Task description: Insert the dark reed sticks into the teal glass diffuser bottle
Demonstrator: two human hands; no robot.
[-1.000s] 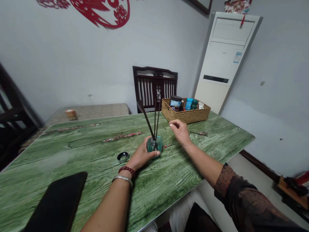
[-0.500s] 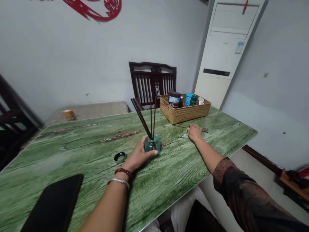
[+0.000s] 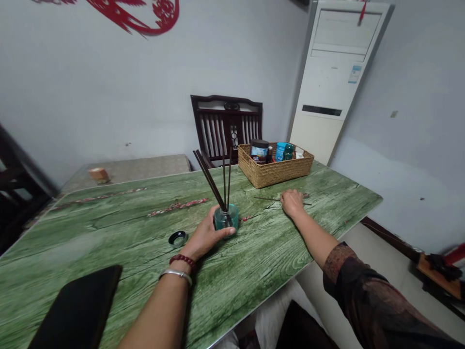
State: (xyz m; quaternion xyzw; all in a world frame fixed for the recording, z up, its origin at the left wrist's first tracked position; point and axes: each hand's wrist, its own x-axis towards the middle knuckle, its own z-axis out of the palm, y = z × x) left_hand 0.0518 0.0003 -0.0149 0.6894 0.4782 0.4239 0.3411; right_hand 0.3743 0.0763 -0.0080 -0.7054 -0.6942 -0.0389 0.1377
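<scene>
My left hand (image 3: 209, 230) is wrapped around a small teal glass reed diffuser bottle (image 3: 230, 219) standing on the table. Several dark reed sticks (image 3: 212, 182) lean out of its neck. Farther right, my right hand (image 3: 291, 201) is closed over a single dark reed stick (image 3: 267, 198) lying nearly flat, just in front of the wicker basket. Both ends of this stick show, while its middle and my fingertips are hidden. A round ring-shaped cap (image 3: 178, 238), dark inside, rests on the table left of the bottle.
The wicker basket (image 3: 276, 174) holds a brown-lidded jar (image 3: 259, 151) and other containers. A black flat object (image 3: 78, 310) lies at the near left of the green table (image 3: 145, 271). Behind stand a dark wooden chair (image 3: 228, 123) and a white air conditioner (image 3: 327, 77).
My right hand and the reed stick under it have shifted slightly toward me, away from the basket. My left hand keeps its hold on the bottle. The view has turned a little.
</scene>
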